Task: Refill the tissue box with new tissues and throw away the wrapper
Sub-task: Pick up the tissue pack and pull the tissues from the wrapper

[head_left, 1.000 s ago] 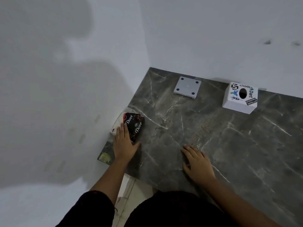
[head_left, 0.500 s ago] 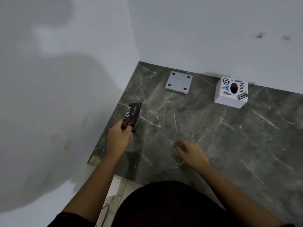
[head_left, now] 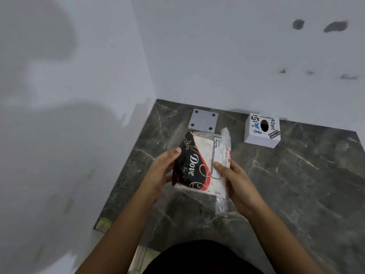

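Note:
A wrapped pack of tissues (head_left: 199,165), black, red and white plastic with "Dove" printed on it, is held above the dark marble table (head_left: 296,184). My left hand (head_left: 160,175) grips its left side and my right hand (head_left: 237,182) grips its right side, thumb on the front. The white cube tissue box (head_left: 261,130), covered in stickers with a dark oval hole on top, stands at the back of the table against the wall, apart from both hands.
A flat grey square plate (head_left: 203,120) with four dark dots lies at the back of the table, just beyond the pack. White walls close the left and far sides. A small yellowish sticker (head_left: 102,224) marks the table's near left corner.
My left hand lifted the pack from the table's left edge and brought it to the middle. My right hand left the tabletop and took hold of the pack's right side.

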